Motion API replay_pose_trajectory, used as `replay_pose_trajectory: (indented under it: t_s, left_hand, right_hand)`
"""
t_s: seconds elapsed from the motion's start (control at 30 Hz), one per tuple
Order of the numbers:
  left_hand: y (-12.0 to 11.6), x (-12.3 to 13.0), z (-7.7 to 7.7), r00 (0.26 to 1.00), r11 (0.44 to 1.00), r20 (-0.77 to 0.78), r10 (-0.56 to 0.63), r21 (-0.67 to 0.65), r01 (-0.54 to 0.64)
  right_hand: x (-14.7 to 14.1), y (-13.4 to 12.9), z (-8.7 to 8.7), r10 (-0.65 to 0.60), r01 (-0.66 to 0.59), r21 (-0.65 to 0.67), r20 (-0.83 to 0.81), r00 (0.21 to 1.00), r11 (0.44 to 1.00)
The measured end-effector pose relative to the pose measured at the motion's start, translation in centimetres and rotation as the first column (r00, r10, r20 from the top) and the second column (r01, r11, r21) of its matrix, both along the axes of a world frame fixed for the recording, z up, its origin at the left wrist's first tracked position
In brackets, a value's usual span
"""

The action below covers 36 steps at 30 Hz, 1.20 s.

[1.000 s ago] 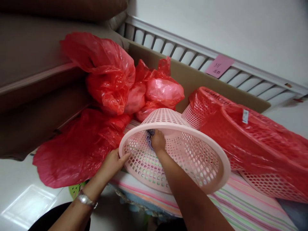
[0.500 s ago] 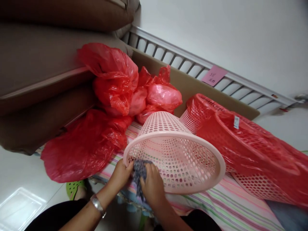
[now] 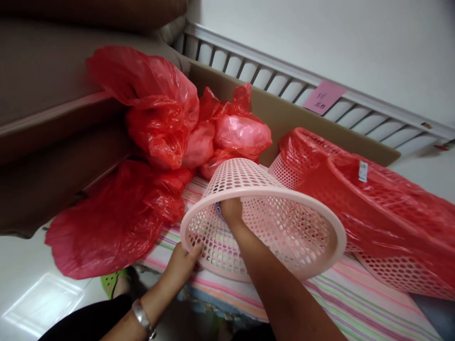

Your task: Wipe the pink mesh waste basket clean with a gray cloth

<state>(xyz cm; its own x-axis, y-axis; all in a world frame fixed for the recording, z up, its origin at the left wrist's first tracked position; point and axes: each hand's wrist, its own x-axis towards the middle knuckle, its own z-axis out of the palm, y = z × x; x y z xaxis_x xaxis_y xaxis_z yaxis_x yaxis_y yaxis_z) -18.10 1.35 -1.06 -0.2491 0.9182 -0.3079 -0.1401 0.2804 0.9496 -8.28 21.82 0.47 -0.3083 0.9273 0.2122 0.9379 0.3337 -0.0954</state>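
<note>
A pale pink perforated plastic basket (image 3: 245, 177) lies on its side on a striped cloth (image 3: 369, 296), its wide mouth facing me. My left hand (image 3: 185, 260), with a silver bangle at the wrist, grips the basket's rim at the lower left. Inside the basket, my right hand (image 3: 232, 210) presses a grey-blue cloth (image 3: 219, 210) against the upper left inner wall. Only a strip of that cloth shows; the basket wall and my hand cover the rest.
Red plastic bags (image 3: 163, 118) are heaped behind and left of the basket. More baskets wrapped in red plastic (image 3: 373, 208) lie to the right. Brown cushions (image 3: 53, 156) stand at the left. A pink note (image 3: 325, 97) hangs on the slatted rail (image 3: 280, 85). A green clog (image 3: 110, 282) is on the floor.
My right hand has moved from the basket's lower left rim deep into its inside, taking the cloth along. My left hand keeps its hold on the rim. The view has shifted slightly.
</note>
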Motion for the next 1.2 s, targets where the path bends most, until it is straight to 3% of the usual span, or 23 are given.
replay_pose_trajectory:
  t_s: [0.13,0.2,0.4,0.57,0.73,0.83,0.97,1.1,1.2]
  left_hand:
    - [0.5,-2.5,2.3,0.994,0.996,-0.106,0.004,0.087,0.005]
    - [1.0,-3.6,2.7,0.989,0.990,-0.140,0.045,0.141,-0.025]
    - [1.8,-4.5,0.3,0.992,0.978,-0.082,0.092,0.195,-0.074]
    - [1.4,-3.8,-0.3,0.991,0.968,-0.075,0.109,0.235,-0.089]
    - [0.1,-1.7,0.3,0.998,0.964,-0.038,0.041,0.264,-0.030]
    - [-0.1,-0.5,0.2,0.999,0.953,-0.050,0.020,0.304,-0.004]
    - [0.2,0.3,0.3,0.999,0.948,-0.040,0.000,0.319,0.013]
    - [0.3,0.3,0.9,0.999,0.985,-0.039,0.004,0.172,0.003]
    - [0.1,-0.7,1.7,0.999,0.993,-0.031,-0.031,0.109,0.034]
  right_hand:
    - [0.1,0.9,-0.3,-0.007,0.007,-0.009,0.019,1.000,1.000]
    - [0.1,0.9,-0.3,-0.006,0.007,-0.019,0.034,0.999,1.000]
    - [0.1,-1.1,0.7,0.001,0.002,-0.040,0.066,0.998,0.999]
    - [1.0,-7.6,1.2,0.057,-0.055,-0.037,0.073,0.996,0.998]
    - [4.0,-16.2,0.7,0.153,-0.161,-0.103,-0.078,0.985,0.982]
    - [5.5,-18.0,0.2,0.166,-0.195,-0.121,-0.217,0.962,0.973]
    - [4.4,-14.2,0.1,0.090,-0.117,-0.082,-0.275,0.957,0.990]
    - [1.7,-7.6,0.4,0.007,-0.012,-0.042,-0.112,0.994,0.999]
    - [0.6,-3.7,0.5,0.002,-0.002,-0.005,-0.075,0.997,1.000]
